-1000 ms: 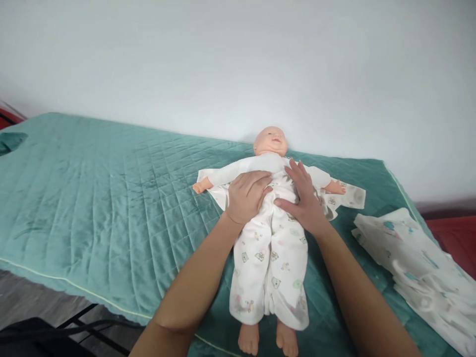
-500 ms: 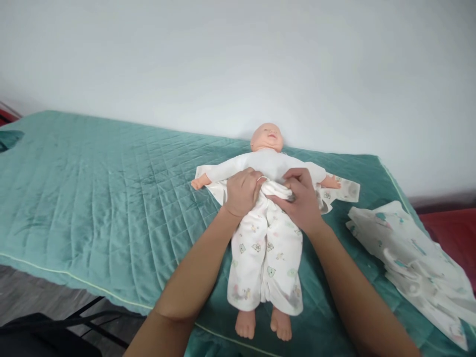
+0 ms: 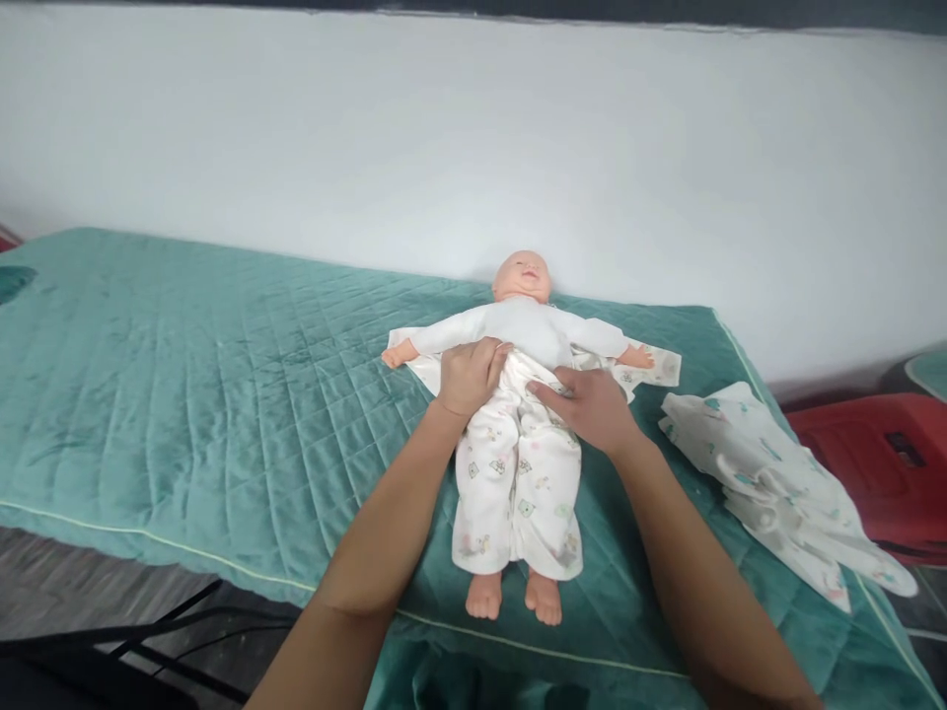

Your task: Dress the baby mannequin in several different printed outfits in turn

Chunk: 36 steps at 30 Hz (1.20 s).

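Note:
A baby doll [image 3: 527,325] lies on its back, arms spread, head toward the wall. White printed trousers [image 3: 546,483] cover its legs, with the bare feet sticking out of the cuffs. My left hand [image 3: 472,377] is closed on the waistband at the doll's left-of-picture hip. On the other side of the waist, my right hand [image 3: 598,406] holds the waistband, thumb and forefinger against the fabric; its other fingertips are hidden. A printed baby top [image 3: 666,369] is spread flat under the doll's torso and arms.
Folded white printed clothing [image 3: 769,473] lies to the right on the green quilted cover [image 3: 244,414]. Beyond that edge is a red plastic chair or stool [image 3: 858,444]. A pale wall [image 3: 473,138] stands behind, and black metal bars [image 3: 178,621] show at the lower left.
My right hand has lowered slightly, and the bunched waistband now lies flatter across the doll's belly. My left hand keeps its hold. The camera view has tilted up and shifted a little.

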Available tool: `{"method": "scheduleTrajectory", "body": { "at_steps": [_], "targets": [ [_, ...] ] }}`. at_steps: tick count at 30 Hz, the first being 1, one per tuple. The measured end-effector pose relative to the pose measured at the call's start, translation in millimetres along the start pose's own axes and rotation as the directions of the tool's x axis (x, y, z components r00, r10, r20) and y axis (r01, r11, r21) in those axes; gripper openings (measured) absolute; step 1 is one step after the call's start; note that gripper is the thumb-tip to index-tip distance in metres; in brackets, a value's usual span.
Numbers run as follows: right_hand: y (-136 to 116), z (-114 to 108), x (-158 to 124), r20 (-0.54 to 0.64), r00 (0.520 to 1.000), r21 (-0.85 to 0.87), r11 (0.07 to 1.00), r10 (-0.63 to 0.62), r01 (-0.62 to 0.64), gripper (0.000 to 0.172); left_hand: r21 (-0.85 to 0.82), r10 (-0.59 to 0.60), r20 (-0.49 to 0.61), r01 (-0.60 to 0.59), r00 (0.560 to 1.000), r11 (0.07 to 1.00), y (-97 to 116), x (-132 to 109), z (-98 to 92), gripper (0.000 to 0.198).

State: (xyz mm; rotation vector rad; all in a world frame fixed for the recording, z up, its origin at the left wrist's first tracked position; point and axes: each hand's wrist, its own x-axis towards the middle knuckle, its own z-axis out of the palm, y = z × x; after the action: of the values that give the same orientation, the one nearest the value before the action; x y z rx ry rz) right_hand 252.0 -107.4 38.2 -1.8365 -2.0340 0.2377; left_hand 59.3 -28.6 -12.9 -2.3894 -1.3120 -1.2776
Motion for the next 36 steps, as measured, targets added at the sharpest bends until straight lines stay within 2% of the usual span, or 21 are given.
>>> {"method": "scheduleTrajectory", "body": {
  "at_steps": [6,12,17,23,27,33,36],
  "targets": [
    [0.8,8.6,0.9,-0.024,1.000,-0.125,0.992,0.002,-0.005,0.053,0.012,-0.077,0.020,0.076,0.997,0.997,1.8,-30.5,-17.7,0.053],
    [3.9,12.9,-1.9,-0.037,0.999,-0.053,0.999,0.006,-0.008,0.053,-0.041,-0.155,-0.001,0.155,0.988,0.987,19.8,-59.5,-35.2,0.045],
    [5.3,13.7,-6.6,-0.056,0.998,-0.029,0.999,-0.014,0.012,0.048,-0.149,-0.195,0.072,0.204,0.978,0.968,29.1,-61.5,-37.5,0.036],
    [-13.6,13.9,-33.3,-0.051,0.998,-0.035,0.999,0.038,-0.040,0.047,0.008,-0.207,0.059,0.207,0.976,0.978,31.9,-57.6,-29.7,0.036],
    [-23.8,15.0,-52.0,-0.048,0.998,-0.004,0.999,0.041,-0.041,0.047,-0.004,-0.182,0.057,0.183,0.982,0.983,32.1,-55.8,-28.7,0.037],
    [0.9,18.2,-49.1,-0.009,1.000,0.286,0.958,-0.011,0.013,0.039,-0.144,-0.168,0.036,0.171,0.985,0.975,30.0,-56.9,-32.6,0.034],
    [9.3,17.9,-46.9,-0.014,1.000,0.279,0.960,0.005,-0.001,0.038,-0.160,-0.126,0.011,0.126,0.992,0.979,29.0,-60.0,-35.1,0.033]
  ]
}}
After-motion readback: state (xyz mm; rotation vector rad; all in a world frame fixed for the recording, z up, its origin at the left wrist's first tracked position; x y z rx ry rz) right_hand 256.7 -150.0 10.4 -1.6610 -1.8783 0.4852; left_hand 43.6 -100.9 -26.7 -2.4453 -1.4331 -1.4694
